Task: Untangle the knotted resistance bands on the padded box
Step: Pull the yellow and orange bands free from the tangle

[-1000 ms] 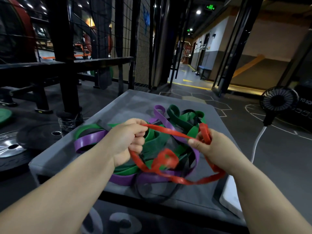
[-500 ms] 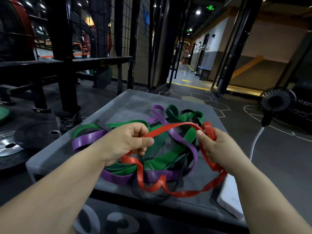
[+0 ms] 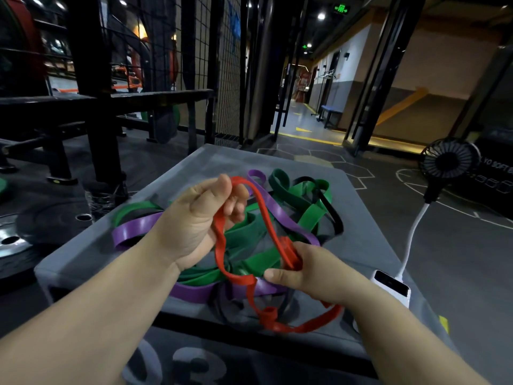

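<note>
A tangle of bands lies on the grey padded box (image 3: 91,254): a purple band (image 3: 133,229), green bands (image 3: 308,215) and a black band (image 3: 333,212). A red band (image 3: 222,254) is lifted above the pile. My left hand (image 3: 200,220) is raised, palm toward me, with its fingers closed on the red band's upper loop. My right hand (image 3: 308,270) pinches the red band lower down near the box's front. The rest of the red band hangs below it in a twisted loop (image 3: 269,315) over the front edge.
A white power bank (image 3: 392,287) sits on the box's right edge, its white cable running up to a small black fan (image 3: 449,162). Weight plates (image 3: 16,237) lie on the floor at left. A black rack and mesh cage stand behind the box.
My left hand has risen and turned palm-up with the red band. My right hand has dropped toward the box's front. The red band now runs steeply between them instead of across.
</note>
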### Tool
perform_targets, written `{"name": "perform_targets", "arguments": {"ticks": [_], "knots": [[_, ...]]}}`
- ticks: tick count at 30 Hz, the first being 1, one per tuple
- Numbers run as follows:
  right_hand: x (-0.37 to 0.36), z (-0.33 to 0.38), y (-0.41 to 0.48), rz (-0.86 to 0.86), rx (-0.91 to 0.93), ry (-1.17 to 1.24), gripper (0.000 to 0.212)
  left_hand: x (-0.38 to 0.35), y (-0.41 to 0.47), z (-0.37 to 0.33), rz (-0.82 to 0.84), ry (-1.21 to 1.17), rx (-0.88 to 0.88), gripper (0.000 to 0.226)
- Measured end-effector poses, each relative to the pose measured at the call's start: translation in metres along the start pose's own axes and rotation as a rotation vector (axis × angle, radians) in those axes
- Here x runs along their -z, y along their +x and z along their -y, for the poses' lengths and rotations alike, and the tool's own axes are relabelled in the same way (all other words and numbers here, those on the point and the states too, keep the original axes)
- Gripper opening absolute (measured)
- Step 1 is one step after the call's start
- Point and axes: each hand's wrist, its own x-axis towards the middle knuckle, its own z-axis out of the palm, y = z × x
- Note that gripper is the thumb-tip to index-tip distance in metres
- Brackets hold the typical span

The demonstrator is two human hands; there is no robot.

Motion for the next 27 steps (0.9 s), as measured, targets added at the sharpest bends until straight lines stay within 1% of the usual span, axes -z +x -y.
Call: {"name": "perform_targets", "arguments": {"ticks": [3, 4, 6, 8, 9, 11, 15, 21, 25, 27], "knots": [[-0.004, 0.004, -0.003, 0.076, 0.069, 0.062, 0.052, -0.001, 0.002, -0.001, -0.073, -0.023, 0.059, 0.038], [-0.005, 0.005, -0.004, 0.106, 0.089, 0.119, 0.053, 0.0, 0.002, -0.002, -0.112, 0.002, 0.085, 0.037], [-0.006, 0.007, -0.006, 0.187, 0.106, 0.357, 0.057, 0.001, 0.003, -0.001, -0.188, 0.145, 0.131, 0.033], [-0.005, 0.009, -0.008, 0.251, 0.111, 0.59, 0.053, 0.003, 0.004, 0.001, -0.232, 0.284, 0.161, 0.03], [-0.003, 0.01, -0.01, 0.264, 0.115, 0.655, 0.051, 0.004, 0.004, 0.003, -0.252, 0.321, 0.178, 0.026], [0.001, 0.009, -0.011, 0.282, 0.125, 0.723, 0.05, 0.006, 0.006, 0.008, -0.275, 0.369, 0.225, 0.017], [0.008, 0.005, -0.012, 0.315, 0.102, 0.852, 0.052, 0.012, 0.009, 0.016, -0.349, 0.413, 0.288, 0.014], [0.02, -0.004, -0.014, 0.435, 0.114, 1.117, 0.063, 0.022, 0.009, 0.018, -0.343, 0.464, 0.303, 0.021], [0.026, -0.014, -0.01, 0.55, 0.257, 1.329, 0.054, 0.027, 0.008, 0.023, -0.307, 0.563, 0.381, 0.023], [0.028, -0.017, -0.007, 0.607, 0.341, 1.433, 0.051, 0.025, 0.007, 0.025, -0.269, 0.479, 0.416, 0.023]]}}
